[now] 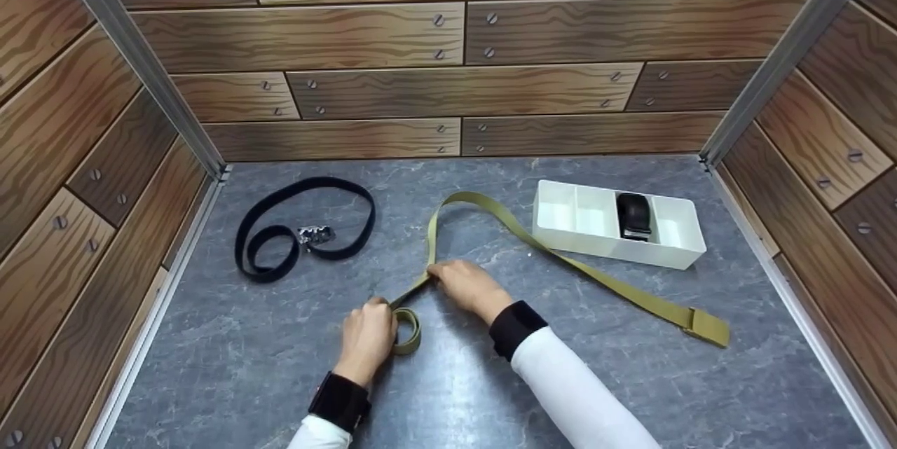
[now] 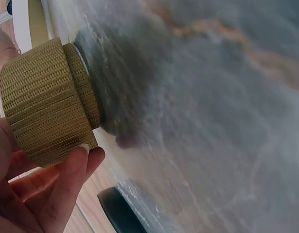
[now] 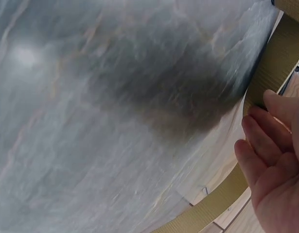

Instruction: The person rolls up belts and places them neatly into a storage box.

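An olive webbing belt (image 1: 483,202) lies on the grey floor, looping up in the middle and running right to its flat buckle (image 1: 708,327). Its near end is wound into a loose coil (image 2: 47,102), which my left hand (image 1: 366,337) grips between thumb and fingers. In the left wrist view the coil shows more than one layer. Farther along the strap (image 3: 271,63), my right hand (image 1: 468,286) pinches it between thumb and fingertips. Between the two hands a short stretch of belt runs fairly straight.
To the left lies a black belt (image 1: 308,184), loosely looped, with a shiny metal buckle (image 1: 317,235). At the right stands a white divided tray (image 1: 610,247); a rolled black belt (image 1: 634,214) sits in its second compartment from the right. Wood-patterned walls (image 1: 462,92) enclose the floor.
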`<state>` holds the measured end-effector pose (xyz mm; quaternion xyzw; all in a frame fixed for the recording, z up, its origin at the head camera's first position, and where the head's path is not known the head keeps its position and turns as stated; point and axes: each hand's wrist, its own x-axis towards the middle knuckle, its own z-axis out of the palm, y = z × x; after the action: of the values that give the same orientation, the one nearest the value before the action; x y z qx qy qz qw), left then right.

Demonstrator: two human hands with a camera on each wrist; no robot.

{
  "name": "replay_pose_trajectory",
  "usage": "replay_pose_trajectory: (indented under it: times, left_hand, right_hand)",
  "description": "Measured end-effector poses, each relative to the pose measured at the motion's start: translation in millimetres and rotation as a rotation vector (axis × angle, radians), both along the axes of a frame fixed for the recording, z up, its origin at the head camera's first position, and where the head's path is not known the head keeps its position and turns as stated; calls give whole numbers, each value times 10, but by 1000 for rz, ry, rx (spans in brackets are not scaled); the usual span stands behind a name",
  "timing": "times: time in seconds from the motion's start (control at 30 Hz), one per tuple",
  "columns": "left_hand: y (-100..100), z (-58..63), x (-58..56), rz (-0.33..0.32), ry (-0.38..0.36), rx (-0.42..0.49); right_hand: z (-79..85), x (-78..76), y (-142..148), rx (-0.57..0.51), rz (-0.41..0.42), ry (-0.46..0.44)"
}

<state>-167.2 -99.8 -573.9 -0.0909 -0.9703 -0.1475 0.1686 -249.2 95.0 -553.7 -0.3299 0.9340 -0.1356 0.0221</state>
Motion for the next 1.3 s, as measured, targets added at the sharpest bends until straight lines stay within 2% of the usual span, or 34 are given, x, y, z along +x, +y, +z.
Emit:
replay_pose_trajectory:
  times: [0.17, 0.47, 0.7, 0.87, 1.07, 1.2, 1.3]
  left_hand:
    - [47, -12, -12, -30, -8, 3]
    - [94, -13, -19, -40, 10, -6]
    - [127, -14, -28, -41, 2, 48]
    - [149, -4, -49, 4, -34, 66]
    - [185, 0, -67, 56, -23, 90]
    - [207, 1, -69, 71, -27, 96]
    - [200, 9, -81, 55, -40, 106]
  right_hand:
    - [-4, -32, 67, 6, -30, 7]
    - [-4, -70, 108, -11, -105, 16]
    - [4, -58, 116, 6, -97, -3]
    - [54, 59, 52, -48, -107, -61]
    - [63, 292, -134, -231, -58, -95]
    - [23, 417, -234, -208, -52, -125]
    - [-13, 479, -279, -182, -64, -83]
